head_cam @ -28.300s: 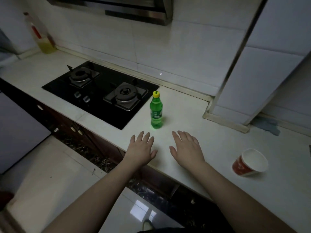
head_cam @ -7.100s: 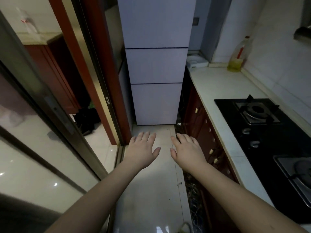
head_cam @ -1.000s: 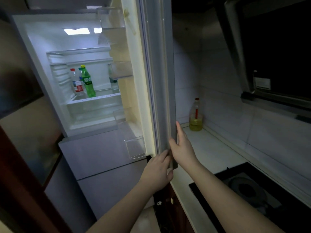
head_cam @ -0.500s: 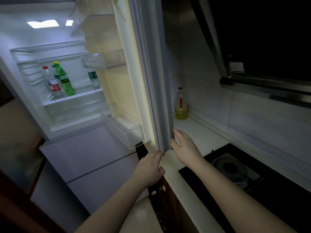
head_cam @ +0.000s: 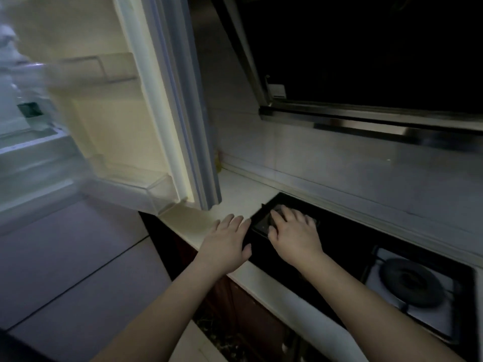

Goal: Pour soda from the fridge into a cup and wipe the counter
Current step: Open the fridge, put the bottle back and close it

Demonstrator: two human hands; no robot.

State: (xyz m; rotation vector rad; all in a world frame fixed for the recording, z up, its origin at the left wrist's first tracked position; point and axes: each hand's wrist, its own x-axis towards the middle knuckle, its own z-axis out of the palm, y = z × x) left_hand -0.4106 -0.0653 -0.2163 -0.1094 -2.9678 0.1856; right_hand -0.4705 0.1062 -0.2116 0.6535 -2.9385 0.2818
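While the fridge door (head_cam: pixel 167 105) stands swung wide over the end of the table (head_cam: pixel 236 194), neither hand is seen to hold anything. The left hand (head_cam: pixel 227 245) is spread flat, fingers apart, above the table's front edge; the right hand (head_cam: pixel 294 235) is held over the near corner of the hob (head_cam: pixel 347 246), its fingers loosely bent and apart, clamped on nothing. Whether either hand touches the surface below cannot be told.

No soda bottle can be made out. The fridge interior (head_cam: pixel 28 142) at the left edge is blurred, and only pale shelves and a dark label-like patch can be picked out there. No cup is in view.

The fetching step is judged barely begun, with the soda yet to be taken out.

Several risks may be expected. The open door hangs over the table just beside the left hand, so it could be knocked by a forearm raised without care. The dim light and smeared view suggest the head is turning; a reach made blind into the shelves could tip a bottle.
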